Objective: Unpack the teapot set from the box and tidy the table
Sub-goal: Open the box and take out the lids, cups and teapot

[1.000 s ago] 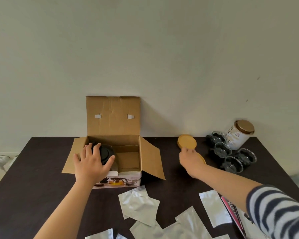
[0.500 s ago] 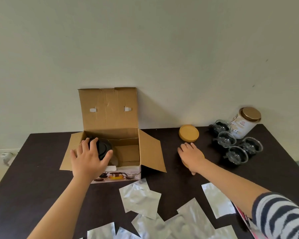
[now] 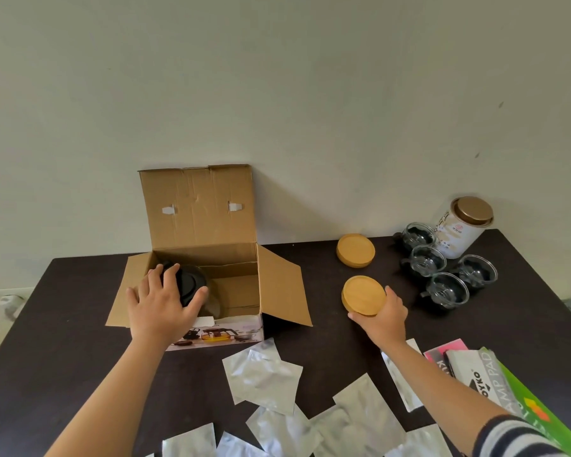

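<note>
L hand (image 3: 160,308) is reaching into the open cardboard box (image 3: 208,258) at abt 10 o'clock on the table (image 3: 63,341), fingers spread and curling over the teapot's black lid (image 3: 190,285); teapot is sitting inside the box. R hand (image 3: 381,316) is gripping a wooden coaster (image 3: 363,295) by its edge, tilting it up, at abt 2 o'clock. A 2nd coaster (image 3: 355,250) is lying just beyond. Four glass cups (image 3: 445,275) and a tin (image 3: 460,227) are standing farther out twd 2 o'clock. Foil pouches (image 3: 261,377) are lying at 6 o'clock.
</note>
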A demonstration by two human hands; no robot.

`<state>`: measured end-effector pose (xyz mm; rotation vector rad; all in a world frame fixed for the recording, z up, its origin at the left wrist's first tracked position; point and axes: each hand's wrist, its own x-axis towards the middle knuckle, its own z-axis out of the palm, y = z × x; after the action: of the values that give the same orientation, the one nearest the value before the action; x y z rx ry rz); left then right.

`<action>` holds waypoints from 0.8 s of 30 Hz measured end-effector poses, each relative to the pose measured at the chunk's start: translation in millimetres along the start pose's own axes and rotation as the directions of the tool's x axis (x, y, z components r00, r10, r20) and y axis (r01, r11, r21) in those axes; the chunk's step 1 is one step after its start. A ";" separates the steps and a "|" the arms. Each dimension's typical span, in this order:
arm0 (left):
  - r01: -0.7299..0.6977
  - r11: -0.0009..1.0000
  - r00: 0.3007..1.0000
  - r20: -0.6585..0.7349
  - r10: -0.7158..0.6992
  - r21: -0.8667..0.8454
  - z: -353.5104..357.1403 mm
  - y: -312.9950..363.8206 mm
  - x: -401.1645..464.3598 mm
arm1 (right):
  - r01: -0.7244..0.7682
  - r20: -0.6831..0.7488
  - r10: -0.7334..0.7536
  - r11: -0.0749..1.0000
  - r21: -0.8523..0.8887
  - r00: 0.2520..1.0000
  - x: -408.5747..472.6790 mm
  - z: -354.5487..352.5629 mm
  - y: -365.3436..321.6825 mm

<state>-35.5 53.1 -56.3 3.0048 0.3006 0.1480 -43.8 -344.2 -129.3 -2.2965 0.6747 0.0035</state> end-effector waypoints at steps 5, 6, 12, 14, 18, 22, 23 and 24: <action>-0.002 1.000 1.000 -0.005 0.002 -0.002 -0.8 0.6 -0.2 | -0.004 -0.105 0.011 0.998 0.064 0.994 1.3 9.9 -4.8; -0.001 1.000 1.000 -0.005 0.001 -0.002 -0.8 0.5 -0.3 | -0.001 -0.114 0.009 0.998 0.070 0.993 2.7 11.1 -6.3; 0.000 1.000 1.000 -0.009 0.000 -0.002 -0.9 0.3 0.7 | -0.041 -0.125 0.050 0.996 0.075 0.991 13.1 14.9 -18.7; 0.000 1.000 1.000 -0.012 0.000 -0.005 -0.3 -0.1 1.0 | -0.043 -0.133 0.051 0.997 0.058 0.990 14.2 14.8 -20.2; -0.004 1.000 1.000 -0.022 0.003 -0.017 -0.4 0.6 1.0 | -0.074 -0.108 0.077 0.997 0.031 0.991 11.1 13.9 -23.7; -0.008 1.000 1.000 -0.022 0.008 -0.025 -1.8 0.6 0.3 | 0.074 -0.169 -0.059 0.994 0.086 0.984 -10.2 15.0 -52.7; -0.009 1.000 1.000 -0.015 0.009 -0.025 -2.4 0.5 -0.1 | 0.176 -0.178 -0.152 0.976 0.129 0.972 -18.4 15.9 -66.1; -0.010 1.000 1.000 -0.007 0.010 -0.024 -3.0 0.2 -0.9 | 0.279 -0.182 -0.248 0.945 0.173 0.952 -27.4 17.1 -81.7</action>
<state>-36.7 53.1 -53.4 2.9830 0.2825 0.1620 -25.8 -271.6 -83.2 -2.1915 0.4179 -0.3601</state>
